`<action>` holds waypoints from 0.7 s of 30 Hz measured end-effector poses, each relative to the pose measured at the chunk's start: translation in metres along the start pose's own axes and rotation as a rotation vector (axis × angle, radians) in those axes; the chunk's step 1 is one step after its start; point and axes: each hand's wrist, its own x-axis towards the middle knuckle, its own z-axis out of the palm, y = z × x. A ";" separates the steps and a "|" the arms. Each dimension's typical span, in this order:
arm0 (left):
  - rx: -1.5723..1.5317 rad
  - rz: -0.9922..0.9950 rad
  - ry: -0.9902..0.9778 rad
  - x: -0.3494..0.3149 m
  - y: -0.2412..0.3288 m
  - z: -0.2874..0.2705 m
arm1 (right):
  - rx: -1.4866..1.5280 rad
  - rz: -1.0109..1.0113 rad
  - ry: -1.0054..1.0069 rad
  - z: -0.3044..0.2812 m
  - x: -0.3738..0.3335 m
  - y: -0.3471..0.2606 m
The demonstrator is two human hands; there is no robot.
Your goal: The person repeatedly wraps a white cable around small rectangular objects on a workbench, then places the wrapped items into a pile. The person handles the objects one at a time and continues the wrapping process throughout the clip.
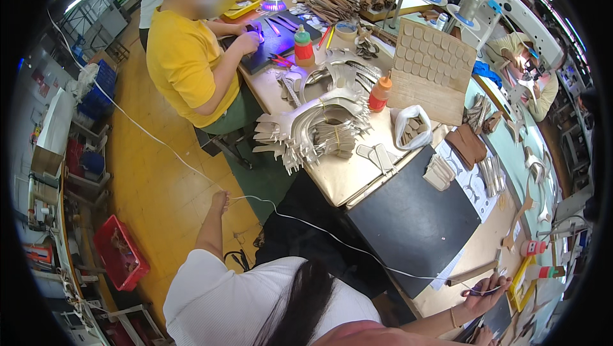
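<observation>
My left hand (pixel 220 201) is stretched out over the floor at the left, its fingers closed on a thin white cord (pixel 159 143). The cord comes down from the upper left, passes through this hand and sags across my front to the table on the right. There my right hand (pixel 483 294) is closed around a small dark purple thing (pixel 476 290), its kind unclear, with the cord's other stretch at its fingers. A black board (pixel 415 224) lies on the table between my hands. Pale oval pieces (pixel 439 172) rest on its far edge.
Bundled pale cut pieces (pixel 319 122), an orange-capped bottle (pixel 380 93) and a white bag of pieces (pixel 412 127) crowd the table. A co-worker in yellow (pixel 188 68) sits at the far left. A red crate (pixel 120 253) stands left. Another hand (pixel 485 336) shows at the lower right.
</observation>
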 end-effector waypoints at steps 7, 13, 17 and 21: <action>0.410 -0.024 -0.173 0.002 0.032 0.005 | -0.227 -0.029 0.083 0.021 -0.014 0.003; 1.985 -0.417 -0.568 -0.098 0.136 0.051 | -0.414 0.002 0.059 0.045 -0.034 0.009; 1.949 0.277 -0.905 -0.275 0.236 0.099 | -0.474 -0.105 -0.025 0.070 -0.052 0.015; 1.094 1.015 -1.581 -0.411 0.315 0.158 | -0.433 -0.099 -0.133 0.090 -0.065 0.027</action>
